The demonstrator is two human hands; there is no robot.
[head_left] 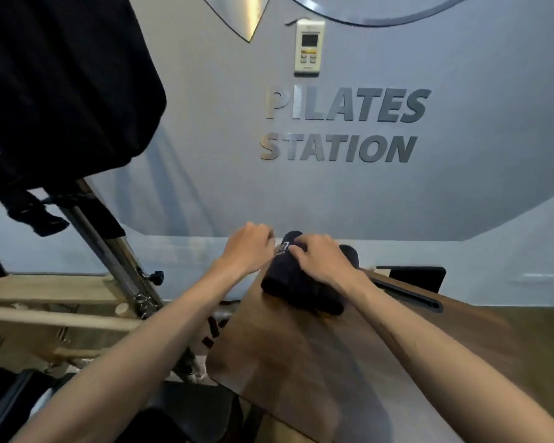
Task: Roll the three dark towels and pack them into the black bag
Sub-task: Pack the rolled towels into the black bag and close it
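Both arms are stretched out over the wooden table [381, 362], and the work is at its far end. The right hand [320, 257] lies on top of a rolled dark towel [288, 279], fingers curled over its upper end and gripping it near a small pale label. That roll lies at an angle on the tabletop, one end toward the wall, the other toward the camera. Just behind the right wrist, the rounded end of a second dark roll [351, 252] peeks out, touching or very near the first; how many towels make up the dark bundle I cannot tell.

The left hand [248, 247] sits just beside the towel's far end, at the table's left edge, knuckles up and fingers curled under. Whether those fingers pinch a fold of the towel is hidden by the back of the hand, so its grip cannot be judged.

Up in the top left corner hangs a large black bag [61, 91], draped from a metal frame [115, 251], well apart from the towels. A dark strap [36, 215] dangles beneath it. Pale wooden bars [55, 318] run across the left side below the frame.

On the grey wall behind, raised letters [346, 123] read PILATES STATION, with a white wall controller [309, 47] mounted above them. A dark flat object [413, 278] rests at the table's far right.
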